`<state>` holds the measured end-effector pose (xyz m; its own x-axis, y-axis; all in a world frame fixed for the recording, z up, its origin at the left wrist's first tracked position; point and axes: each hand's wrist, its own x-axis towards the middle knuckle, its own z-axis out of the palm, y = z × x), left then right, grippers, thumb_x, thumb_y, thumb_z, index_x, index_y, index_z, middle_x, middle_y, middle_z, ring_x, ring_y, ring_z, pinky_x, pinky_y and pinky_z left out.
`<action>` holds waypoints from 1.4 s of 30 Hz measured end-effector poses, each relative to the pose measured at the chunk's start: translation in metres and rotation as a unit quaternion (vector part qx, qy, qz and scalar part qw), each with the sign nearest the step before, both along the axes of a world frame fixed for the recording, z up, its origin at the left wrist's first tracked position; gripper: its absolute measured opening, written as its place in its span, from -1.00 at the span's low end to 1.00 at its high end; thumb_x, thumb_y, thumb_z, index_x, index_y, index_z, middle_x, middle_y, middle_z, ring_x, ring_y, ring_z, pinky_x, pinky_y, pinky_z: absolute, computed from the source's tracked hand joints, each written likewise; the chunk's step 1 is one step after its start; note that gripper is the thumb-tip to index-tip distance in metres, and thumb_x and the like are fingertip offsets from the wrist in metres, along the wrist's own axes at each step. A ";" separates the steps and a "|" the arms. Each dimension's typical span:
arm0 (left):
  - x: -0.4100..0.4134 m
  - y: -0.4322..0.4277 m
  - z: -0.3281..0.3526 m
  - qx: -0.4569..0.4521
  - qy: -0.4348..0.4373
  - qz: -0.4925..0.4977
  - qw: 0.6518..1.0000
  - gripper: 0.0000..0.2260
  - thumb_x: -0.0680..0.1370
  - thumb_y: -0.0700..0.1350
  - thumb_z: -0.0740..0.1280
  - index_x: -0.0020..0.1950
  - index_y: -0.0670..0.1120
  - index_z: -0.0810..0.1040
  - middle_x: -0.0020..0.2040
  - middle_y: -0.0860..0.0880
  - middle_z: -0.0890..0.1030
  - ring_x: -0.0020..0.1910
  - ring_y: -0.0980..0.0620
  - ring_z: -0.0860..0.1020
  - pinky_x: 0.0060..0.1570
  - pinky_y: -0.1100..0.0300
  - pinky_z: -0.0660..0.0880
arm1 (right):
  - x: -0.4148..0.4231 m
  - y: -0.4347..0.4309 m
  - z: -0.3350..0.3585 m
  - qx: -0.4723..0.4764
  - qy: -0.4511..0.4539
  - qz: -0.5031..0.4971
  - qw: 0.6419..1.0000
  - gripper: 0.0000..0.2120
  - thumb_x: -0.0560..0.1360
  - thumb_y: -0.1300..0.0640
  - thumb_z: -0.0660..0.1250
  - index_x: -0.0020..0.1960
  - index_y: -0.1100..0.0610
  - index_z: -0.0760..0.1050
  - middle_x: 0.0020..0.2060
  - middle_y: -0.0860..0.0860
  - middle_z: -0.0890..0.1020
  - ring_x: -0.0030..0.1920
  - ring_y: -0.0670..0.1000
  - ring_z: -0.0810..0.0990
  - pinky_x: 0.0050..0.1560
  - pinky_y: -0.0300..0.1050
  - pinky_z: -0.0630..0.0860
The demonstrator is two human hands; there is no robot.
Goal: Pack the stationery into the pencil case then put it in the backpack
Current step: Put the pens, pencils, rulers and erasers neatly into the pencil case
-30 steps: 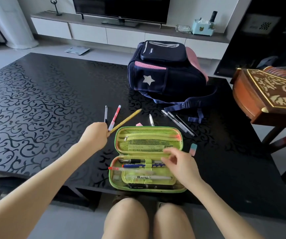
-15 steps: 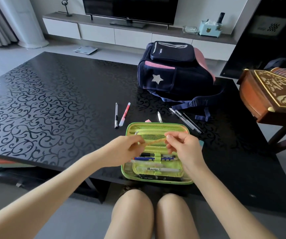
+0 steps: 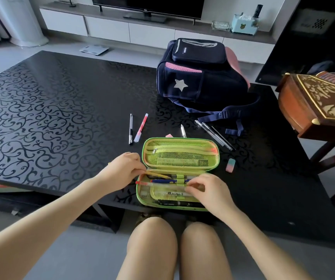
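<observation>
A green pencil case (image 3: 215,158) lies open at the table's near edge with several pens in its lower half. My left hand (image 3: 122,170) pinches a yellow pencil (image 3: 158,175) at the case's left end, its tip inside the lower half. My right hand (image 3: 209,190) rests on the right part of the lower half, fingers curled at the elastic strap; what they grip is unclear. A navy backpack (image 3: 200,77) with a silver star stands behind. Loose on the table: a black pen (image 3: 130,129), a red pen (image 3: 141,127), a white pen (image 3: 183,131), two clear pens (image 3: 215,135), an eraser (image 3: 230,165).
The black patterned table (image 3: 51,110) stretches wide to the left. A carved wooden instrument (image 3: 320,102) on a stand is at the right. A small pink item (image 3: 169,135) peeks behind the case lid. My knees sit under the near edge. A TV cabinet lines the far wall.
My left hand picked the yellow pencil off the table, brought it over the case, and now lowers it into the lower half. My right hand dropped from the pencil to the strap.
</observation>
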<state>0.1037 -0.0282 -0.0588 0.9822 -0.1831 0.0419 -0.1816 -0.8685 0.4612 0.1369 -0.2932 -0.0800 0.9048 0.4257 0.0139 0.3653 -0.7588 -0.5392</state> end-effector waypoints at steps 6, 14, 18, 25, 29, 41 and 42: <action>0.001 0.000 0.006 -0.019 -0.009 0.001 1.000 -0.86 0.52 -0.14 0.34 0.02 -0.06 0.66 -0.20 -0.01 0.49 -0.18 0.06 0.44 -0.12 0.26 0.38 | 0.008 0.011 0.004 -0.053 0.008 0.046 0.997 -0.82 0.47 -0.07 0.34 -0.15 0.01 0.63 -0.19 -0.13 0.62 -0.15 -0.10 0.51 -0.12 -0.16 0.45; -0.004 0.013 0.002 -0.056 -0.078 0.120 0.988 -0.87 0.49 -0.24 0.37 -0.02 -0.10 0.67 -0.21 -0.08 0.55 -0.28 -0.01 0.47 -0.26 0.23 0.37 | 0.038 -0.044 0.016 0.035 -0.041 -0.015 0.998 -0.94 0.45 0.08 0.38 -0.15 0.05 0.61 -0.27 -0.18 0.55 -0.16 -0.10 0.44 -0.18 -0.25 0.32; -0.008 0.007 0.000 -0.045 -0.105 0.070 0.991 -0.87 0.46 -0.27 0.39 -0.04 -0.14 0.68 -0.24 -0.10 0.55 -0.23 -0.06 0.49 -0.20 0.16 0.41 | 0.048 -0.032 0.010 -0.020 -0.088 -0.017 0.996 -0.92 0.46 0.06 0.37 -0.14 0.05 0.61 -0.27 -0.20 0.52 -0.14 -0.09 0.38 -0.20 -0.21 0.28; -0.013 -0.006 -0.004 0.016 -0.086 -0.038 0.995 -0.93 0.45 -0.22 0.42 -0.12 -0.12 0.69 -0.24 -0.08 0.54 -0.20 -0.05 0.48 -0.29 0.10 0.50 | 0.052 -0.014 -0.006 -0.068 -0.129 -0.021 0.989 -0.82 0.47 0.06 0.37 0.05 0.05 0.60 -0.09 -0.06 0.61 0.00 -0.01 0.44 -0.14 -0.23 0.26; -0.007 -0.012 -0.006 0.058 -0.079 -0.067 0.993 -0.90 0.49 -0.19 0.38 -0.08 -0.09 0.69 -0.21 -0.09 0.56 -0.16 -0.08 0.48 -0.26 0.08 0.53 | 0.049 -0.017 -0.010 -0.056 -0.124 -0.027 0.990 -0.79 0.49 0.08 0.33 0.11 0.04 0.58 -0.09 -0.04 0.60 -0.04 0.00 0.47 -0.16 -0.18 0.38; 0.016 -0.083 -0.016 0.077 0.013 -0.088 0.993 -0.87 0.54 -0.07 0.27 -0.07 -0.09 0.57 -0.07 -0.02 0.57 0.00 0.00 0.45 -0.27 0.20 0.26 | 0.048 -0.014 -0.010 -0.057 -0.095 -0.022 0.994 -0.85 0.54 0.11 0.27 0.01 0.05 0.61 -0.07 -0.05 0.56 -0.01 -0.02 0.46 -0.04 0.01 0.47; 0.016 -0.078 -0.013 0.053 0.014 -0.085 0.995 -0.87 0.52 -0.06 0.31 -0.08 -0.10 0.59 -0.09 -0.02 0.57 -0.03 0.00 0.45 -0.21 0.16 0.36 | 0.048 -0.015 -0.009 -0.056 -0.095 -0.020 0.994 -0.85 0.53 0.11 0.27 0.01 0.05 0.61 -0.08 -0.05 0.56 -0.01 -0.03 0.46 -0.05 -0.02 0.46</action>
<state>0.1196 -0.1058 -0.0723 0.9372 -0.3485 -0.0137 -0.3181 -0.8703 0.3760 0.1850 -0.3081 -0.0894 0.9064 0.3984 0.1402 0.4210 -0.8257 -0.3755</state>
